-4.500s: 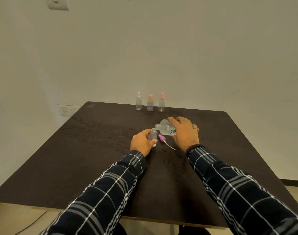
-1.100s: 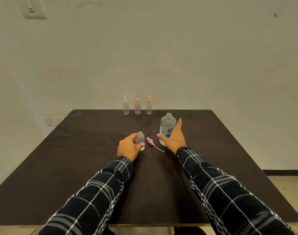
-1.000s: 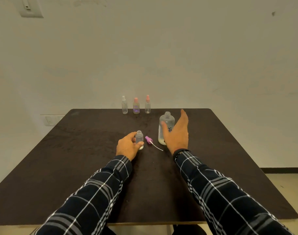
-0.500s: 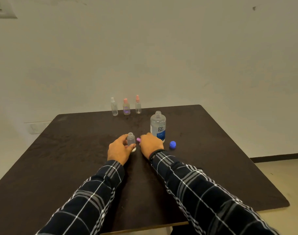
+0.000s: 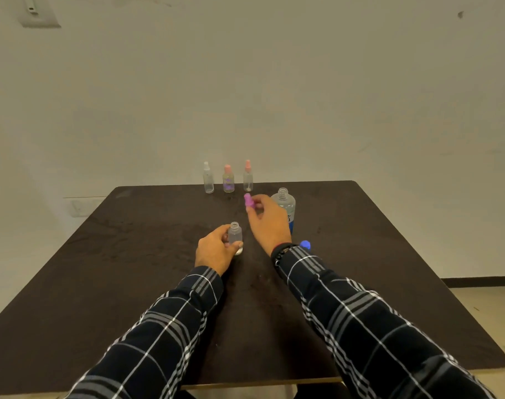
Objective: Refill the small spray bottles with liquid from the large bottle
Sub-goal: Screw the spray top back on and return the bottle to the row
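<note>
Two hands mid-frame; left hand fingers wrap the uncapped small bottle on the table; right hand fingers pinch a pink spray cap aloft near the large bottle.

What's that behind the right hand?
The large bottle, upright and uncapped; the right hand covers much of its label and lower body. It pinches a pink spray top.

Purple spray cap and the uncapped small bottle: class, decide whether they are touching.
Apart. In the head view the right hand pinches the purple spray cap, while the left hand grips the uncapped small bottle; dark table shows between them.
</note>
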Demonstrator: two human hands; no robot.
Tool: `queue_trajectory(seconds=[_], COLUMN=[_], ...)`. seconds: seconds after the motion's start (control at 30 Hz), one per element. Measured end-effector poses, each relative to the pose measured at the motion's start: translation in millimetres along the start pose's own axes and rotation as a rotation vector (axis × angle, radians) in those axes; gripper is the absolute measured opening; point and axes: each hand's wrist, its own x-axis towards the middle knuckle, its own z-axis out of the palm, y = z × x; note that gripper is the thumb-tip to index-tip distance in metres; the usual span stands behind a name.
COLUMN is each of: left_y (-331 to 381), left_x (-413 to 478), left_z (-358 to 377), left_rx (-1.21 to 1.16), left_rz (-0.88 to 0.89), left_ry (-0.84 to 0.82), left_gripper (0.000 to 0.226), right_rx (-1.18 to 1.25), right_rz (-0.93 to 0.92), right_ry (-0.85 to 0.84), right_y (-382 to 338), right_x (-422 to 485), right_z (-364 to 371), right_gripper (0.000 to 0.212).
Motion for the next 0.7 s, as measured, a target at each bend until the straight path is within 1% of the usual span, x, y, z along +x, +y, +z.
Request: queue_trajectory(seconds=[0.07, 0.13, 0.2, 0.27, 0.4, 0.53, 0.6, 0.7], left_y=[0, 1, 3, 5, 5, 3, 3, 2], left_x=[-1, -2, -3, -3, -3, -2, -1, 0], left_z=[0, 0, 0, -2, -1, 0, 0, 0], left_rx=[-0.005, -0.007, -0.008, -0.008, -0.002, -0.015, -0.019, -0.02], left_rz=[0.004, 0.013, 0.011, 0.003, -0.002, -0.014, -0.015, -0.014], left_ry=[0.003, 0.013, 0.013, 0.008, 0.007, 0.005, -0.002, -0.012], left_gripper=[0.053, 0.051, 0.051, 0.05, 0.051, 0.051, 0.05, 0.048], right_rx=[0.199, 0.344, 0.418, 0.431, 0.359, 0.259, 0.179, 0.008], right_rz=[-0.017, -0.006, -0.007, -0.015, -0.023, 0.006, -0.003, -0.023], right_ry=[0.02, 0.02, 0.026, 0.015, -0.04, -0.165, -0.224, -0.26], right_y=[-9, -17, -19, -19, -13, -4, 2, 6], right_x=[3, 4, 5, 3, -2, -4, -3, -1], right_z=[-9, -16, -18, -19, -13, -2, 6, 12], right_gripper=[0.031, 0.03, 0.024, 0.021, 0.024, 0.025, 0.025, 0.023])
